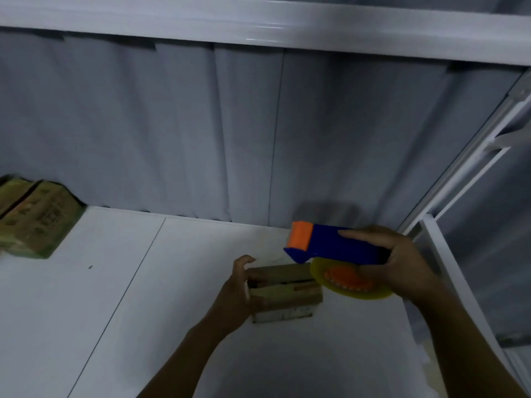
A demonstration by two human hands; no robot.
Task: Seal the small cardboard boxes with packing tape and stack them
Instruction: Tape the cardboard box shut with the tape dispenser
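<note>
Left hand [235, 294] grips the small cardboard box [287, 294] on the desk [143, 311]. Right hand [402, 265], just beside, holds the blue tape dispenser [339, 245].

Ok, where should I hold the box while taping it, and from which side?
Probably by the left end of the box, coming from the left, fingers on the short end face and top edge. The flap seam runs lengthwise along the top and the dispenser is at the right end, so this leaves the seam clear. The left grip holds that end now.
</note>
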